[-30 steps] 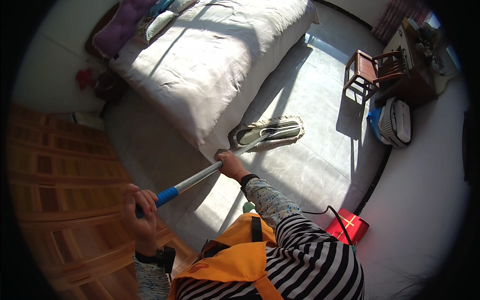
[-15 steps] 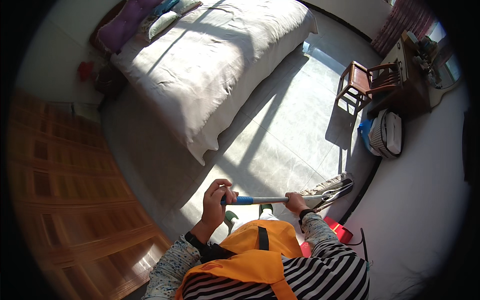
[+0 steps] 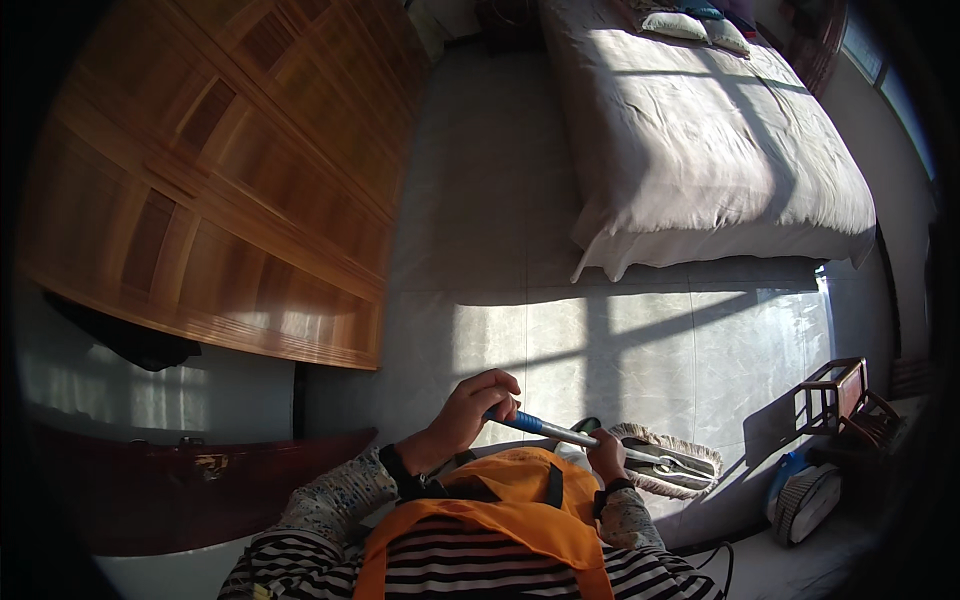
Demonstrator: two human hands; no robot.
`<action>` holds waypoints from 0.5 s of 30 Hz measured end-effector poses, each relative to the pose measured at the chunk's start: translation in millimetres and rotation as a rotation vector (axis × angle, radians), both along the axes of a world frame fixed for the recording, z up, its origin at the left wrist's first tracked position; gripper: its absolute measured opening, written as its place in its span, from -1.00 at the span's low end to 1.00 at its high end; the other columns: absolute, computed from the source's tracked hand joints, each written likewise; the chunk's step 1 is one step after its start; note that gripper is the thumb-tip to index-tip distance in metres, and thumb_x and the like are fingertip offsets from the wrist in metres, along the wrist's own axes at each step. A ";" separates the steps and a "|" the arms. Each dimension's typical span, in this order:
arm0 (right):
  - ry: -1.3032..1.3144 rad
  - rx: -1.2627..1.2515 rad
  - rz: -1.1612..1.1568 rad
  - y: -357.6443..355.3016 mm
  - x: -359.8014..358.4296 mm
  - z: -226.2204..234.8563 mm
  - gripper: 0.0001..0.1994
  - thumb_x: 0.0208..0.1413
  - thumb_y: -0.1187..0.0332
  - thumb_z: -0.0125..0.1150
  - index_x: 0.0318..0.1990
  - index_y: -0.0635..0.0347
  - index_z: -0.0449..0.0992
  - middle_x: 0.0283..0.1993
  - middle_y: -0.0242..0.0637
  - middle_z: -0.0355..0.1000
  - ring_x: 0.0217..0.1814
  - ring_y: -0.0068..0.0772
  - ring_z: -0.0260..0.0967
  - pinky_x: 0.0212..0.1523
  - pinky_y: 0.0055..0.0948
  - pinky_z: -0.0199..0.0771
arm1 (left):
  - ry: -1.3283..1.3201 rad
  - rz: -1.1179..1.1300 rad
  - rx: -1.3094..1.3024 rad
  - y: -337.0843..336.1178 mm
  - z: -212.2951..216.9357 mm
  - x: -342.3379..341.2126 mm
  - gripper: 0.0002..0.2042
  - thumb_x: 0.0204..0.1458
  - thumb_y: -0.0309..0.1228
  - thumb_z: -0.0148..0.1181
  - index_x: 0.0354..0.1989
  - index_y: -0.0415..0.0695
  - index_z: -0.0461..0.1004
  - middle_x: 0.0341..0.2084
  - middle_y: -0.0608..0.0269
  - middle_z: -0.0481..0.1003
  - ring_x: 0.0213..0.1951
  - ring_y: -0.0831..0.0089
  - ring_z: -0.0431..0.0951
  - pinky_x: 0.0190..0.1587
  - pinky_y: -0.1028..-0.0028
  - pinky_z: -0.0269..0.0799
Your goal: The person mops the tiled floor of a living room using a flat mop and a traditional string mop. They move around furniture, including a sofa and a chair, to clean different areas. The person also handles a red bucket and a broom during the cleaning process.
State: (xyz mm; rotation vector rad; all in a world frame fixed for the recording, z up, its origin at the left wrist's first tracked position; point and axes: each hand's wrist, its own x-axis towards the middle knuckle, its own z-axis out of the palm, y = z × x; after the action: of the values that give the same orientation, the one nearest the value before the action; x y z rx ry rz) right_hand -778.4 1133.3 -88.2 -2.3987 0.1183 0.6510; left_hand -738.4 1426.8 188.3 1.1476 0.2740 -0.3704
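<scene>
Both of my hands grip a flat dust mop's handle, a metal pole with a blue grip at its upper end. My left hand is closed round the blue end. Lower down the pole, my right hand wraps round the bare metal. The mop head, wide and flat with a shaggy fringe, is to the right of my right hand, over the tiled floor near my feet. Whether it presses on the floor I cannot tell. An orange apron covers my front, below the handle.
A bed with a pale cover stands ahead to the right. A tall wooden wardrobe fills the left side. At the lower right are a wooden chair and a checked bag. A dark red door shows at the lower left.
My view has turned left, so the bed now appears farther right and the wardrobe ahead-left. The mop has come round with me, its head nearer my feet. Both hands keep their grip.
</scene>
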 end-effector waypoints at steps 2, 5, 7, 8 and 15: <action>-0.036 0.013 0.068 48.3 -0.4 -1.1 -0.79 -0.08 0.45 0.25 -0.25 -0.06 0.62 -0.19 -0.21 0.58 -0.02 -0.03 0.49 -0.05 -0.11 0.50 | -0.073 0.059 0.042 50.1 1.1 -38.4 -0.82 0.25 -0.54 -0.14 -0.19 -0.24 0.45 -0.57 0.36 0.33 -0.42 0.53 0.39 -0.02 0.40 0.37; -0.259 0.185 0.132 105.8 -15.9 -10.6 -0.81 -0.16 0.58 0.19 -0.35 0.09 0.58 -0.33 -0.11 0.53 -0.15 0.06 0.46 -0.12 -0.12 0.46 | -0.149 0.073 0.189 112.0 36.8 -94.4 -0.82 0.25 -0.55 -0.17 -0.21 -0.21 0.44 -0.60 0.36 0.31 -0.44 0.49 0.40 0.03 0.32 0.39; -0.295 0.197 0.276 162.9 -15.5 16.8 -0.82 -0.18 0.60 0.19 -0.39 0.11 0.57 -0.33 -0.15 0.53 -0.12 0.04 0.45 -0.10 -0.13 0.45 | -0.201 0.138 0.209 155.8 38.8 -145.1 -0.83 0.23 -0.58 -0.16 -0.20 -0.22 0.43 -0.60 0.35 0.32 -0.45 0.51 0.41 -0.02 0.34 0.42; -0.306 0.222 0.315 189.0 -19.9 27.1 -0.81 -0.20 0.58 0.22 -0.37 0.10 0.57 -0.32 -0.17 0.54 -0.11 0.00 0.45 -0.07 -0.14 0.44 | -0.219 0.158 0.233 173.9 59.1 -164.3 -0.83 0.23 -0.58 -0.16 -0.19 -0.22 0.42 -0.60 0.35 0.33 -0.45 0.52 0.42 -0.02 0.35 0.43; -0.476 0.467 0.550 392.1 4.9 11.4 -0.88 -0.12 0.56 0.21 -0.41 0.08 0.55 -0.34 -0.22 0.51 -0.16 -0.04 0.45 -0.11 -0.18 0.45 | -0.398 0.300 0.449 261.0 67.3 -247.5 -0.83 0.17 -0.63 -0.07 -0.19 -0.21 0.48 -0.52 0.31 0.41 -0.49 0.61 0.40 -0.31 0.46 0.41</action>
State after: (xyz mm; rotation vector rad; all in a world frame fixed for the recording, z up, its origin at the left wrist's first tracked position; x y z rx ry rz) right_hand -773.5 1525.4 -76.9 -2.0482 -0.8247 0.2726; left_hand -985.9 1687.9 255.7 1.5641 0.1772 0.1993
